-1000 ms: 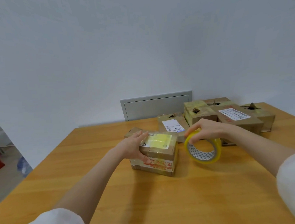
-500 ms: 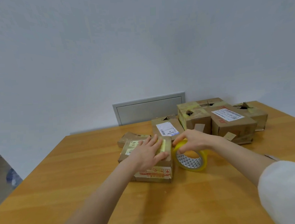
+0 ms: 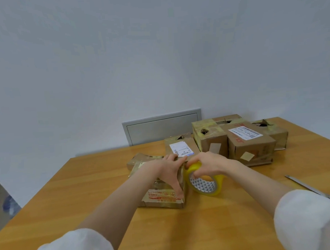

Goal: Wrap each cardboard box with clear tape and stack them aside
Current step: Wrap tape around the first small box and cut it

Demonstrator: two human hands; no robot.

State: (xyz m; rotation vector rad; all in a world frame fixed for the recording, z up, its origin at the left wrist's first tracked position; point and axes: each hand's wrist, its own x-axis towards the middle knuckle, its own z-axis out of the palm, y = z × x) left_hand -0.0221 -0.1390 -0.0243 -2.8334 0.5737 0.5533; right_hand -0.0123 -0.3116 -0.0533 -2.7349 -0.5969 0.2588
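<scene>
- Tape roll (image 3: 204, 185) (yellowish on the reel) has closed in from the right and now touches the cardboard box (image 3: 163, 198) at its upper right edge; the right hand (image 3: 209, 164) clasps it, fingers curled over the rim.
- The left hand (image 3: 168, 170) has slid across the lid and lies flat, pressing, clasping nothing.
- That box sits mid-tabletop (image 3: 202, 227); the first strip looks about to go on.

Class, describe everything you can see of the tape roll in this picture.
The tape roll is a glossy, yellow-tinted clear ring whose white core is printed with dark triangles. It stands on edge, tilted, against the right side of the cardboard box, low at the wooden table. The right hand grips its top rim.
</scene>
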